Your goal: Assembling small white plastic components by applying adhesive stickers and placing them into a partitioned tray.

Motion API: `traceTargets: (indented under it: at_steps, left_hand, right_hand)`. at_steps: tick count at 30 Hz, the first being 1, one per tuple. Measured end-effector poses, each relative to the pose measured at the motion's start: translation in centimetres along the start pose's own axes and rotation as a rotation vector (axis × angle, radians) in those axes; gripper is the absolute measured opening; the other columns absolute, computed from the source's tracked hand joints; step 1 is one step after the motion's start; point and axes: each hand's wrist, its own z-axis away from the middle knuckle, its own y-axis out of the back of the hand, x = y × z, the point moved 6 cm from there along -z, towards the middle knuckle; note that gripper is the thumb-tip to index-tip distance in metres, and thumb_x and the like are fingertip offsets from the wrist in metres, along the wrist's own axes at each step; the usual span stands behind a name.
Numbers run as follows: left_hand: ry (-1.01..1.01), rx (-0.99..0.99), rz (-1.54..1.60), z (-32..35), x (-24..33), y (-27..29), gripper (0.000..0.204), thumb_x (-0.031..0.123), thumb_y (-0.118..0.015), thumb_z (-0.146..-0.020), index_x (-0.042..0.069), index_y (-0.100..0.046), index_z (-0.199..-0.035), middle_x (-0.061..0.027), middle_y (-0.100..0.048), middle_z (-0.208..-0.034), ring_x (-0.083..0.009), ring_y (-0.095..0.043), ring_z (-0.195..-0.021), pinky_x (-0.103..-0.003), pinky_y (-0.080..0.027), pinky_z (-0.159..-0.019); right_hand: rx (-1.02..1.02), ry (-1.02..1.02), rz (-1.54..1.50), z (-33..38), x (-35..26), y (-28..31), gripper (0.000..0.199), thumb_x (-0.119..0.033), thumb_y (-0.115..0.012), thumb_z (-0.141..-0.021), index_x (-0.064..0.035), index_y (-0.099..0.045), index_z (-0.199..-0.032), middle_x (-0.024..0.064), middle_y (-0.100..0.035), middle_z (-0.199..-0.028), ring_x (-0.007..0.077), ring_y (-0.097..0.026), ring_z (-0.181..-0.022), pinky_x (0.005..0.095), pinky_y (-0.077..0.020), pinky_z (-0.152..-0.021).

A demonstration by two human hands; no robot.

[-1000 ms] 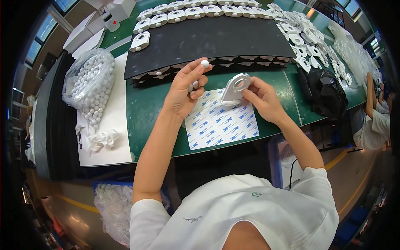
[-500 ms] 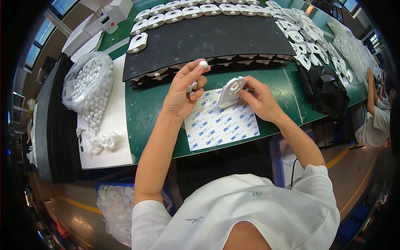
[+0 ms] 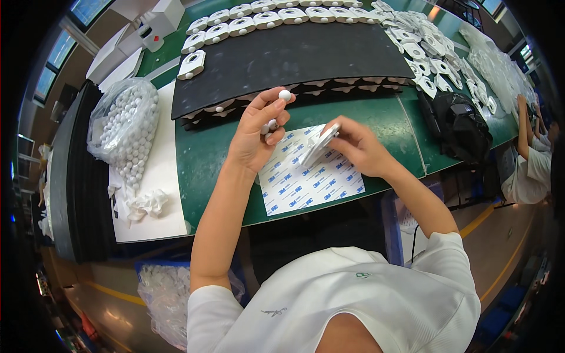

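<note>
My left hand (image 3: 257, 129) is closed, pinching a small white ball (image 3: 285, 95) between thumb and forefinger. A few more white balls (image 3: 271, 125) are tucked under its curled fingers. In my right hand (image 3: 360, 146) is a flat white plastic part (image 3: 319, 145), gripped along its upper edge and turned nearly edge-on to me. The part hangs over a white sheet with blue print (image 3: 312, 188), which lies on the green tabletop near the front edge. My two hands are apart.
Black boards (image 3: 282, 59) are stacked ahead, with rows of white parts (image 3: 242, 25) on top. Loose white parts (image 3: 432, 53) lie heaped at the right, beside a black bag (image 3: 459, 126). A clear bag of white balls (image 3: 126, 120) spills at the left. Another person (image 3: 532, 159) sits far right.
My right hand has turned the white part from showing its ringed face to nearly edge-on, shifting it slightly left and down. My left hand is almost still, holding the same ball.
</note>
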Motion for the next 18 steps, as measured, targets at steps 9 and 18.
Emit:
traceTargets:
  at_steps: [9, 18]
  left_hand:
    - [0.042, -0.085, -0.19, 0.6, -0.4, -1.1, 0.023, 0.013, -0.068, -0.076, 0.006, -0.056, -0.095, 0.0, -0.055, -0.074, -0.0011, -0.041, -0.055, -0.014, -0.025, -0.037]
    - [0.105, -0.038, -0.259, 0.7, -0.8, -1.2, 0.028, 0.016, -0.065, -0.079, 0.006, -0.059, -0.105, -0.0035, -0.06, -0.085, -0.0025, -0.045, -0.06, -0.012, -0.028, -0.038]
  right_hand:
    - [0.029, -0.219, -1.048, -0.1, 1.5, 1.7, 0.007, -0.011, -0.051, -0.089, -0.0105, -0.048, -0.095, 0.0032, -0.055, -0.098, 0.0115, -0.052, -0.095, 0.0238, -0.0435, -0.085]
    - [0.093, 0.166, -0.397, -1.2, -1.0, 4.8, 0.016, -0.01, -0.068, -0.075, -0.0096, -0.052, -0.08, 0.0118, -0.058, -0.105, 0.0192, -0.057, -0.096, 0.0314, -0.0472, -0.083]
